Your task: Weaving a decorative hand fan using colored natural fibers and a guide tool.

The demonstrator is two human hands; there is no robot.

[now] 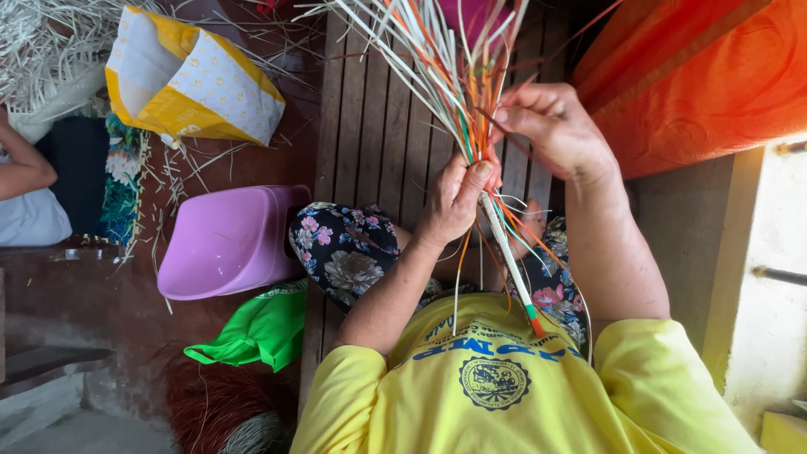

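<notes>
Above the floral-print lap (345,252), seen from the head camera, 2 bare hands work a bundle of flat straw strips (437,67) over a slatted wooden bench (370,126). Left hand (454,202) is closed in a fist around the point where the strips gather, thumb up against them, so the pale, orange and green strands fan out above that fist toward the top of the frame. Below the same fist, a tightly bound length of the strips (513,269) runs down toward the yellow shirt (496,387), ending in a green and orange tip. Right hand (555,126) sits just above and to the right of the left hand, its fingers curled and pinching 1 or 2 of the orange strands close to the gathering point; both hands touch the bundle and nearly touch each other.

Left of the lap, a lilac plastic tub (227,244) stands on the floor, with a green bag (261,328) just below it and a yellow and white sack (185,80) well above it. Loose straw (42,50) lies in the upper left corner, beside another person's arm (21,168). Right of the hands hangs orange cloth (698,76).
</notes>
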